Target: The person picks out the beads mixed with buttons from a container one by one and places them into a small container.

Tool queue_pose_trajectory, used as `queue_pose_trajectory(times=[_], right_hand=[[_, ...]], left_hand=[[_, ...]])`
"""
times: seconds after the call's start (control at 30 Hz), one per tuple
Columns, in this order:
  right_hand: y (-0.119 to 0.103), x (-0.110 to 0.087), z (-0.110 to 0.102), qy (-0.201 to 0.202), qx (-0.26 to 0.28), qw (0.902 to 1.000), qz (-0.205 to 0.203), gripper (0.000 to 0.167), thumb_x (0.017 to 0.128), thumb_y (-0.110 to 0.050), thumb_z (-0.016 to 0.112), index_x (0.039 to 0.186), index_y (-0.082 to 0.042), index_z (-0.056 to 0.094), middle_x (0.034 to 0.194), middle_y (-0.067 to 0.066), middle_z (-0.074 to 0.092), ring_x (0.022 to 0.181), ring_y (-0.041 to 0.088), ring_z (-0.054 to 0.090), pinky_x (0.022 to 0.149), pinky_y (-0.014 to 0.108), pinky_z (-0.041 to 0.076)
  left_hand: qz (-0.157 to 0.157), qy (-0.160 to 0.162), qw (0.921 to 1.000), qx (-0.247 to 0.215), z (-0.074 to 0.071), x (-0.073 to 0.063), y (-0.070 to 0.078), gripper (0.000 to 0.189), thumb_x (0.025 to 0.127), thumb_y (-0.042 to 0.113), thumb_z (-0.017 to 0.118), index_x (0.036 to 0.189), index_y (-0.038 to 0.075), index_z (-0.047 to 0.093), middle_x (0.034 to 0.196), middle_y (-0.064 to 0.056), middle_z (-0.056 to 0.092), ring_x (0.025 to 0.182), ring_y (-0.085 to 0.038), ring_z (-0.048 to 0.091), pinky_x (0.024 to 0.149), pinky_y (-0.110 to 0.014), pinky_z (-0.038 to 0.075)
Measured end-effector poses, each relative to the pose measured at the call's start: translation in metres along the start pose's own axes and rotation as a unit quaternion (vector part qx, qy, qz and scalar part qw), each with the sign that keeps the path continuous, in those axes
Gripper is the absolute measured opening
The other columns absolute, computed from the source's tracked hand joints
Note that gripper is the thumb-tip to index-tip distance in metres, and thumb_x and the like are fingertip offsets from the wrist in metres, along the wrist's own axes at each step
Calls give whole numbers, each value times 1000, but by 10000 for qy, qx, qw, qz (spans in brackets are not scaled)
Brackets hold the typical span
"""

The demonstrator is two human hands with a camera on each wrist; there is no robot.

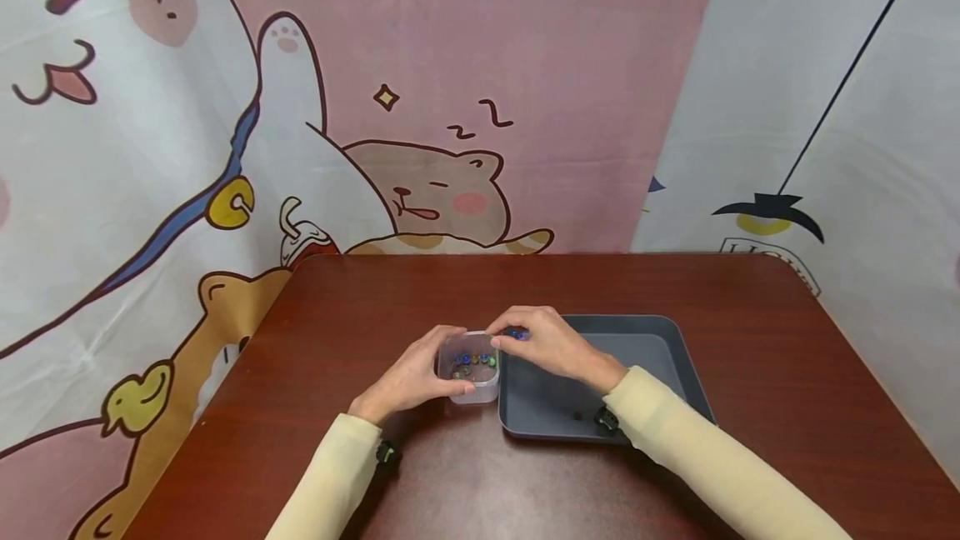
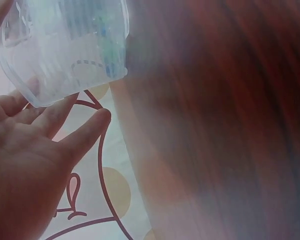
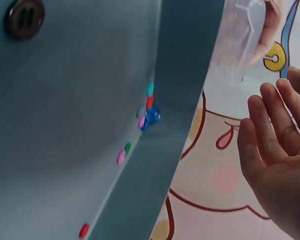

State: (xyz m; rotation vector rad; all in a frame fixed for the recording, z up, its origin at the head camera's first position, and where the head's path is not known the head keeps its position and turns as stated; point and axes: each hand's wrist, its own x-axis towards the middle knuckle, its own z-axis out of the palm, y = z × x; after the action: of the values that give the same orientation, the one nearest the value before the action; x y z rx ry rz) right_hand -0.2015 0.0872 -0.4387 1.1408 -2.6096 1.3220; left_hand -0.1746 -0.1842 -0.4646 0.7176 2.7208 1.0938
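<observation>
My left hand [image 1: 411, 373] grips a clear plastic box [image 1: 486, 392] from its left side, thumb at the near edge and fingers at the far one. Several glass marbles [image 1: 475, 359], blue, green and amber, lie inside it. At the box's right rim is my right hand [image 1: 551, 344], thumb and index fingertips close together; I cannot tell whether they pinch something small. Under that hand, blue marbles [image 3: 152, 115] and small coloured beads [image 3: 121, 157] gather along the wall of a grey tray [image 3: 190, 65]. The other right fingers [image 3: 285, 120] are extended.
The tray stands right beside the box on a dark red-brown wooden table [image 1: 360, 290]. A brown button [image 3: 25, 19] lies on the tray floor. Behind the table hangs a cloth [image 1: 585, 90] printed with cartoon animals.
</observation>
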Motion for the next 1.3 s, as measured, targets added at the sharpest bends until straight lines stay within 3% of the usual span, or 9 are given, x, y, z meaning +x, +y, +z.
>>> queue_pose_trajectory(times=[0.17,0.37,0.5,0.87,1.3], right_hand=[[2,-2,-13,266,-4,9991,330,19,100,-24,72,118,-19,77,117,-6,73,103,14,69,91,52,56],[5,-5,-26,468,77,9969,621,24,99,-26,73,122,-19,76,124,-3,72,100,14,70,88,47,58],[9,-7,-29,534,16,9958,738,28,98,-28,75,124,-18,75,125,-3,72,117,17,66,96,49,55],[21,-10,-29,22,-165,9946,1020,40,95,-24,78,133,-17,70,133,1,69,127,26,61,106,53,47],[34,-7,-19,65,-312,9947,974,35,96,-23,77,129,-12,73,127,2,71,122,25,64,103,52,50]], left_hand=[[-65,-32,10000,6,1,0,0,88,80,47,89,151,13,49,144,-1,55,126,-19,55,109,-50,45],[-58,-24,9999,-87,1,0,0,88,81,45,89,151,10,49,145,-3,54,128,-22,55,110,-52,44],[11,-8,9999,-115,2,0,0,86,82,41,89,151,8,49,145,-5,54,129,-24,55,109,-54,45],[19,-20,9999,-116,2,-1,0,88,83,43,88,152,8,48,145,-5,54,125,-23,57,107,-53,46],[15,-37,9999,-143,2,0,-1,88,83,41,88,153,8,47,146,-5,53,123,-22,57,106,-51,47]])
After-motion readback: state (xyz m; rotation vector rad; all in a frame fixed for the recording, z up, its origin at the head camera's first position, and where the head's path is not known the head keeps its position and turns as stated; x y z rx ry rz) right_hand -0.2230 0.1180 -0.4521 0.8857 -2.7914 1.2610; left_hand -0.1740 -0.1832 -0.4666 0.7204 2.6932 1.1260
